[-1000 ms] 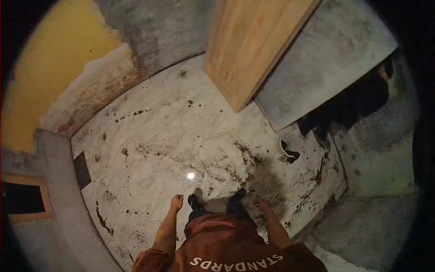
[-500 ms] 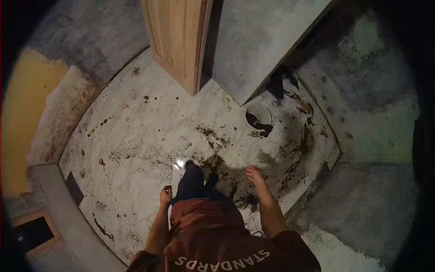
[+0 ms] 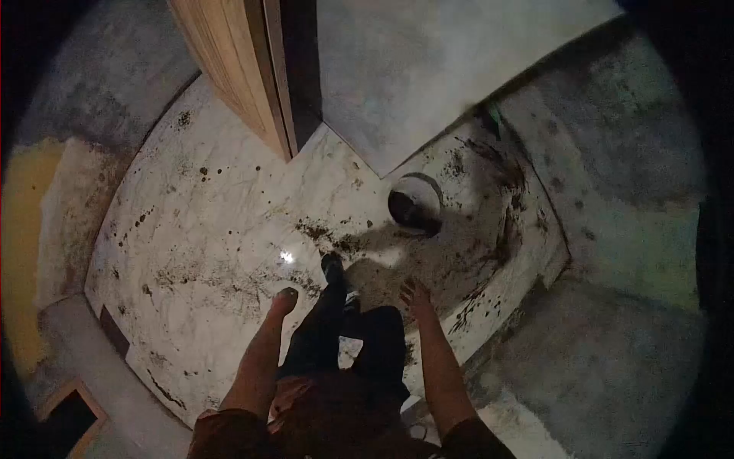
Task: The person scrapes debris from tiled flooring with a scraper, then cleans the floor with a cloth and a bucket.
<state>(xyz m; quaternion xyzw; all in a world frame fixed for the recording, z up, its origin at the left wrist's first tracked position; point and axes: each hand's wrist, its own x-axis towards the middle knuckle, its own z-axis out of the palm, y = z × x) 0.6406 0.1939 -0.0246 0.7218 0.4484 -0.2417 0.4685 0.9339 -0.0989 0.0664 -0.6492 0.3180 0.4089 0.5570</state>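
Note:
My left hand hangs over the dirty floor in front of my left thigh. Its fingers are turned away and too dark to make out. On the other side, my right hand is held out low with its fingers apart and nothing in them. Both forearms reach forward from a dark red shirt. Between the hands my legs in dark trousers are in stride, one shoe forward. Nearest ahead of my right hand is a round bucket with a dark inside, apart from the hand.
Dark splotches cover the pale floor. An open wooden door stands ahead beside a grey wall corner. Rough plastered walls enclose the sides. A wood-framed opening is at lower left. A bright spot shines on the floor.
The view has shifted as I step forward. The door and bucket now appear further left. My left hand has swung forward, and one leg is now bent at the knee.

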